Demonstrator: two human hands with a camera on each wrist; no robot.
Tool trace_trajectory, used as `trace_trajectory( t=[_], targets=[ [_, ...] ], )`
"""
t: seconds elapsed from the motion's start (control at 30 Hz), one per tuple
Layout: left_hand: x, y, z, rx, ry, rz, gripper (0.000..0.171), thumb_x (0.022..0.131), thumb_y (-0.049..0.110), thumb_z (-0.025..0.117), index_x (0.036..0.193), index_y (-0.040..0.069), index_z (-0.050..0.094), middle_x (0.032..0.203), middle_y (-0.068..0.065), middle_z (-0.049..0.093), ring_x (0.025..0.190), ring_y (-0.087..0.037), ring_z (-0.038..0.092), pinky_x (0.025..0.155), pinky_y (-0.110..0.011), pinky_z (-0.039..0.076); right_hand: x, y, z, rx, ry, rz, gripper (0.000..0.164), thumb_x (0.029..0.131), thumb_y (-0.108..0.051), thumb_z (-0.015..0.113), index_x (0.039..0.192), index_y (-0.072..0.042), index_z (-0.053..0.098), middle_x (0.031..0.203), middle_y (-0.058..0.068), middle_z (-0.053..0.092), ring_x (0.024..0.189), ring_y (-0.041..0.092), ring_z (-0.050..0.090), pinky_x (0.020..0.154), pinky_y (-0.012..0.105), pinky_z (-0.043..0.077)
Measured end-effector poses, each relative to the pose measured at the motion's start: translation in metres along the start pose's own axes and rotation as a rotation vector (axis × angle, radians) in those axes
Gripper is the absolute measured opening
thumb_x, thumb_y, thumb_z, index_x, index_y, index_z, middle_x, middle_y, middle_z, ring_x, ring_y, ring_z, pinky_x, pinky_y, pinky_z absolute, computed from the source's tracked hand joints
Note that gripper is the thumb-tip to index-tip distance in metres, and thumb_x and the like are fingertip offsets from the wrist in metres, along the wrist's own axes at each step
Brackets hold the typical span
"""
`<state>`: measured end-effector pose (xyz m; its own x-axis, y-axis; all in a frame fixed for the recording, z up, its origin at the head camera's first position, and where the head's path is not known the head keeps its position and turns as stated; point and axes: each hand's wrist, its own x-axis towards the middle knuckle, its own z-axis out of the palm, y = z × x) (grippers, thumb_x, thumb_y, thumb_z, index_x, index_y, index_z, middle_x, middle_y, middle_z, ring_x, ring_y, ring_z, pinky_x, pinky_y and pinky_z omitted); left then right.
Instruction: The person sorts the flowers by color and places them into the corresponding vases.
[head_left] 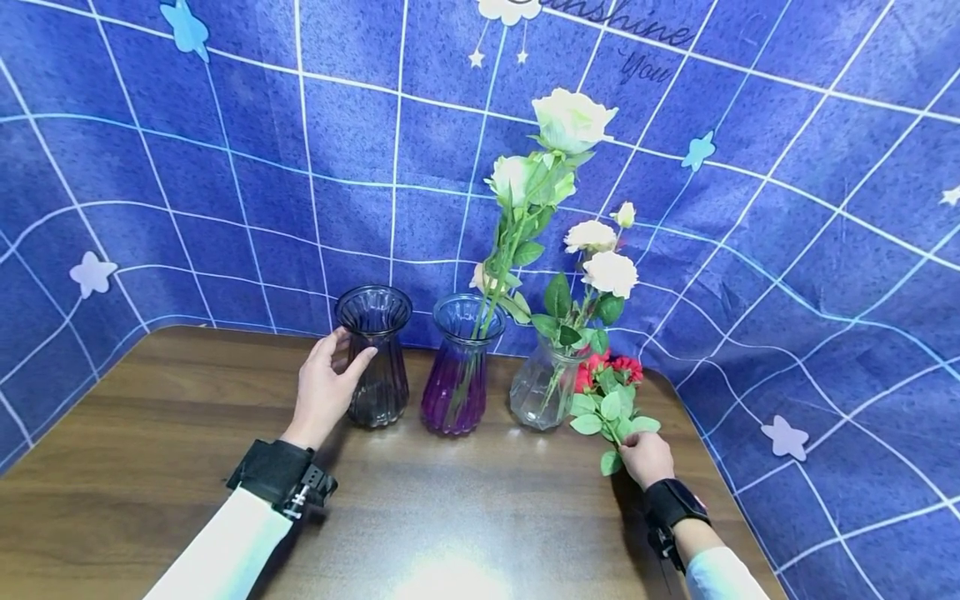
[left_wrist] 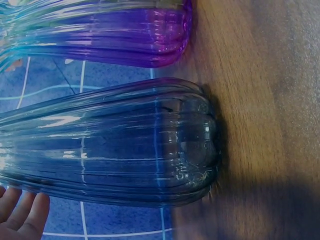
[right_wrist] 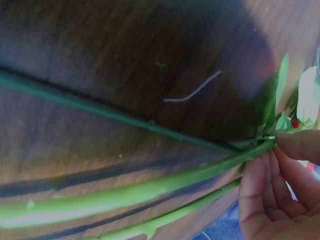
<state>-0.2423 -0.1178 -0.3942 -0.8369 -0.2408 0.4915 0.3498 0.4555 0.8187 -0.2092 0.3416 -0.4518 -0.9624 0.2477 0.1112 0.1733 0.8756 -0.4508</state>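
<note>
On the left stands a smoky grey glass vase (head_left: pixel 378 379), upright on the table. My left hand (head_left: pixel 326 387) holds it near the neck, thumb at the front and fingers at the left side; in the left wrist view, fingers (left_wrist: pixel 35 215) lie along its ribbed wall. At the right, my right hand (head_left: pixel 647 457) pinches the green stem (right_wrist: pixel 200 175) of red flowers (head_left: pixel 628 368) between thumb and fingers. Their leafy stems lie low over the table, with the blooms partly behind a clear glass vase (head_left: pixel 536 396). More stems run close by in the right wrist view.
Between the hands stands a blue-to-purple vase (head_left: pixel 453 400) with tall white-green roses (head_left: pixel 573 121). Cream-pink roses (head_left: pixel 609 273) stand in the clear vase. Behind the wooden table (head_left: pixel 450 500) hangs a blue gridded cloth (head_left: pixel 337 150). A pale thread (right_wrist: pixel 195 92) lies on the wood.
</note>
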Motion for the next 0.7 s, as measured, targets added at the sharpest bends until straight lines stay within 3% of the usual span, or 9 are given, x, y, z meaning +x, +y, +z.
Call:
trace_trajectory(
  t=[0.33,0.7],
  targets=[
    [0.0,-0.001,0.002,0.003,0.003,0.015,0.051,0.084,0.017,0.07,0.125,-0.007,0.051,0.12,-0.023,0.057,0.11,-0.034,0.056,0.088,-0.047,0.052,0.004,-0.002,0.002,-0.049,-0.019,0.008,0.018,0.069,-0.007,0.059,0.082,-0.002,0.07,0.088,0.021,0.069,0.081,0.04,0.063,0.064,0.049,0.049],
    [-0.002,-0.001,0.002,0.023,0.007,0.043,0.048,0.085,0.016,0.069,0.123,-0.009,0.051,0.116,-0.026,0.057,0.104,-0.039,0.059,0.09,-0.048,0.05,-0.003,-0.007,-0.01,0.012,0.021,0.003,0.02,0.073,-0.01,0.059,0.085,-0.001,0.072,0.093,0.024,0.069,0.088,0.046,0.062,0.066,0.05,0.05]
  ],
)
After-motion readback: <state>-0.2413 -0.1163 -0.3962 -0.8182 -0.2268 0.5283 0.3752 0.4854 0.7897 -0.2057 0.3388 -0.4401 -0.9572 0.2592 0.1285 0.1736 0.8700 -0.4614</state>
